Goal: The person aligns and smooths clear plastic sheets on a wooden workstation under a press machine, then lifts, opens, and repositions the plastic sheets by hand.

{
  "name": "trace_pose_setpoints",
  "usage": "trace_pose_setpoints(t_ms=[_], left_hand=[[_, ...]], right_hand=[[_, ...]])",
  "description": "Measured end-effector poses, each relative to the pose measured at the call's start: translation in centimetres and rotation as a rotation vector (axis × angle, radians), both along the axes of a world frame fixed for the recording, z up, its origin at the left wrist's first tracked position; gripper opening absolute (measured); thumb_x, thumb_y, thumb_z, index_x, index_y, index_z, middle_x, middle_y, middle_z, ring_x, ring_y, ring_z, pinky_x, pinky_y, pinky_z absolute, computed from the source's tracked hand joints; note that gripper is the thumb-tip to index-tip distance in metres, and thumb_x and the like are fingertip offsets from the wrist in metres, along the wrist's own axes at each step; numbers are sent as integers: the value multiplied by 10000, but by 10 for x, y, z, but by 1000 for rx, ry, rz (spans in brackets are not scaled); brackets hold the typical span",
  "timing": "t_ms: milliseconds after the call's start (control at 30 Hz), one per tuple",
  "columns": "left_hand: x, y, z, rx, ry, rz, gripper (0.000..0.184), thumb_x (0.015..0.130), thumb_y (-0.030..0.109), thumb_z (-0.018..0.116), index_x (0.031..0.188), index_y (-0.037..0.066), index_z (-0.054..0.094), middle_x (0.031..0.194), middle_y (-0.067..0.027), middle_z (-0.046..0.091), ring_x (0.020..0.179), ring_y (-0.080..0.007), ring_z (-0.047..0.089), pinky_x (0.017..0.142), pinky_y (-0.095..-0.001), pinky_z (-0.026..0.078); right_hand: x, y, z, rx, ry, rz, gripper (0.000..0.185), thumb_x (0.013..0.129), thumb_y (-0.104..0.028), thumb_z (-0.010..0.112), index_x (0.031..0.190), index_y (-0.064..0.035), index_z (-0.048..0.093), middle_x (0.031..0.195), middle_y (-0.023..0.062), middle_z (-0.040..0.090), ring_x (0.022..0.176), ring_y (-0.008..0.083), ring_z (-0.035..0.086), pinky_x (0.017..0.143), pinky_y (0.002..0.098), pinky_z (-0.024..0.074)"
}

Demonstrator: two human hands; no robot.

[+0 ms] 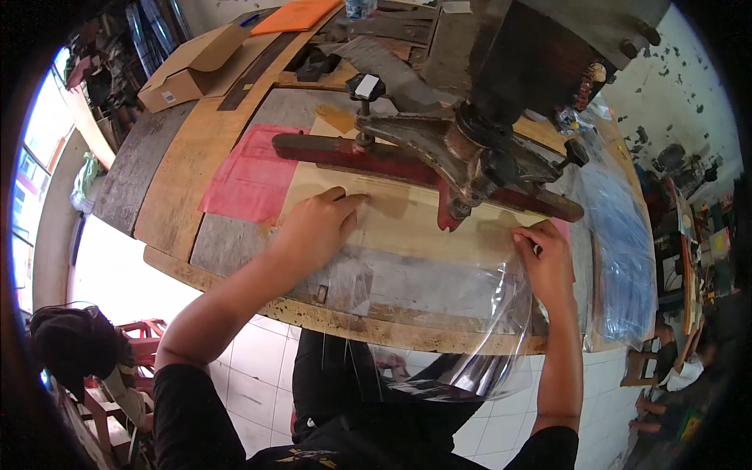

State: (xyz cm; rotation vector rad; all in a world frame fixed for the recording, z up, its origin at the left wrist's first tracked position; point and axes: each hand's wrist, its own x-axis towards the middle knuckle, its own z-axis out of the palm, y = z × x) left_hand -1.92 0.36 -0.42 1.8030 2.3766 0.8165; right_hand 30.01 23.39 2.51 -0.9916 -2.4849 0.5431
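Observation:
A clear plastic sheet point(501, 313) runs from beneath the machine over the table's front edge and sags in a shiny curve above my lap. My left hand point(319, 223) is closed at the sheet's upper left, fingertips against the pale yellow board point(407, 223); its thumb is partly hidden. At the upper right, my right hand point(547, 254) pinches the sheet's edge between thumb and forefinger. Just beyond both hands, a long red bar point(360, 157) spans the board, carried by the dark metal press head point(478, 145).
Pink sheet material point(254, 176) lies left of the board. Bluish clear plastic sheets point(623, 251) are piled at the table's right edge. An open cardboard box point(192, 70) and an orange folder point(296, 16) are at the back left. Other people point(681, 368) sit at the far right.

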Motion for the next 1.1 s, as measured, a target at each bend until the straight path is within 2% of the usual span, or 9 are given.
trace_pose_setpoints(t_ms=[233,400,567,633,733,833,933,1033,1100], left_hand=[[1,-9,21,-37,88,-63,397,964,230,698,1347,132,733,985,-122,623,909,-329,678,819,-440,578],[3,-13,30,-91,125,-131,540,943,298,724,1451,124,667,1148,-145,551,1096,-336,618,965,-462,520],[2,-8,29,-82,97,-153,534,948,268,700,1437,56,657,1217,-165,532,1161,-362,582,1027,-471,488],[0,-5,28,-87,86,-158,534,947,256,693,1434,40,651,1246,-172,527,1181,-368,573,1043,-472,479],[-1,-1,25,-24,134,-145,459,954,248,668,1326,-19,692,1210,-157,551,1169,-346,579,1027,-462,487],[-2,1,25,-13,151,-152,437,945,232,667,1301,-21,699,1213,-168,549,1195,-357,566,1047,-466,480],[-3,1,25,-78,158,-158,515,947,223,654,1429,45,646,1297,-189,527,1237,-392,547,1080,-484,458],[-2,0,22,-101,206,-139,511,945,221,651,1426,47,648,1309,-196,526,1248,-400,542,1084,-494,457],[0,1,23,-25,247,-134,462,913,205,679,1321,-12,684,1316,-185,553,1239,-357,556,1070,-472,469]], right_hand=[[10,-8,28,-209,-222,37,302,1039,-182,664,1311,-117,776,959,148,674,835,266,651,784,377,512],[12,-2,11,-232,-98,2,310,1034,-141,663,1326,-112,765,947,164,700,826,249,657,800,374,516],[9,6,4,-328,-49,-63,299,1025,-104,672,1308,-93,769,990,176,736,889,250,699,843,371,527],[9,15,-7,-209,63,-43,276,1023,-96,675,1277,-71,780,1072,181,765,978,269,731,902,360,539],[8,20,-13,-208,100,-25,261,1019,-96,680,1256,-56,782,1150,182,773,1063,283,741,958,350,539],[7,19,-14,-184,87,-50,251,1020,-98,679,1243,-55,785,1169,182,773,1086,287,742,978,348,539],[7,19,-16,-137,108,-21,240,1018,-97,680,1228,-57,790,1161,183,773,1067,285,746,960,350,545],[2,12,0,-271,-40,-138,234,1015,-92,683,1217,-54,795,1154,183,773,1054,286,749,950,346,550],[6,14,-5,-231,-3,-93,230,1014,-91,686,1212,-52,797,1115,176,771,1004,274,743,914,343,550]])
